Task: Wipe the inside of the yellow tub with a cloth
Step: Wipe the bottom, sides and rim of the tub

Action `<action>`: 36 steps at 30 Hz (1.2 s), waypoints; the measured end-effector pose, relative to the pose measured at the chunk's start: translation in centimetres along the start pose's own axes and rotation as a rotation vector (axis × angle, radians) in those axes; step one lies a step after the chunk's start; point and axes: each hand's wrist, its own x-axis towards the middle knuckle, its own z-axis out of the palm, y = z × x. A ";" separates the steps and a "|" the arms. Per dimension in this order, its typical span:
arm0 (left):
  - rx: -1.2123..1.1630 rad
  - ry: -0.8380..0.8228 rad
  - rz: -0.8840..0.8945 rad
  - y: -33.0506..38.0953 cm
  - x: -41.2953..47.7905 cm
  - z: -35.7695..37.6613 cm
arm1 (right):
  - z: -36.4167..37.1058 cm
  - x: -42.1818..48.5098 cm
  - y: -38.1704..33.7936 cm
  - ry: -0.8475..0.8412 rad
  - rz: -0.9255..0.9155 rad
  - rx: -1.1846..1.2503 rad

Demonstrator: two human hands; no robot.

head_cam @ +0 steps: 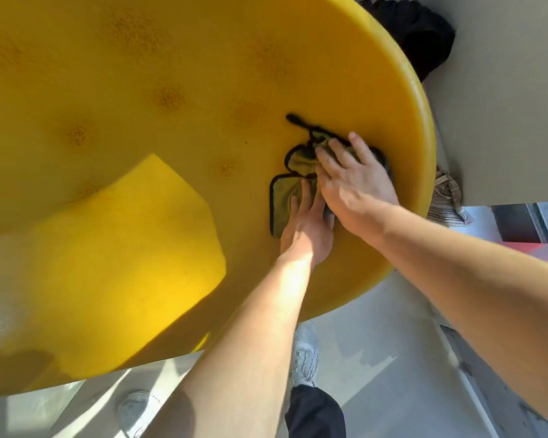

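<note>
Big yellow tub [140, 90], speckly rough patches inside and a raised step [133, 248] at lower left. Grey shoes [304, 352] on the floor below. The olive cloth [293, 184] with black edging sits crumpled near the right rim, both hands flat on it: left hand [307, 229] fingers together, right hand [355, 181] slightly spread, overlapping the left.

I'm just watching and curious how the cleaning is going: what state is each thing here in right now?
Yellow tub: inside faces the camera, rough speckled patches on it.
Cloth: crumpled, pressed flat against the tub's inside near the rim.
Left hand: open, fingers spread on the cloth.
Right hand: open, palm down on the cloth, overlapping the left hand.
</note>
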 end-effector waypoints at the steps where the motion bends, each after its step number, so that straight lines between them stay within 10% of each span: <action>1: 0.053 0.029 0.012 1.2 1.9 -0.7 | -0.4 0.5 1.2 0.037 0.029 -0.027; 15: 0.614 -0.381 -0.382 -11.0 -8.3 -1.1 | 3.5 1.9 -11.2 -0.224 -0.319 0.504; 25: 0.575 -0.081 -0.047 -13.9 0.5 -4.5 | 2.6 6.3 -10.9 -0.120 0.087 0.511; 36: 0.855 -0.084 -0.488 -29.6 -11.9 -19.6 | -7.7 13.7 -31.0 -0.071 -0.298 0.863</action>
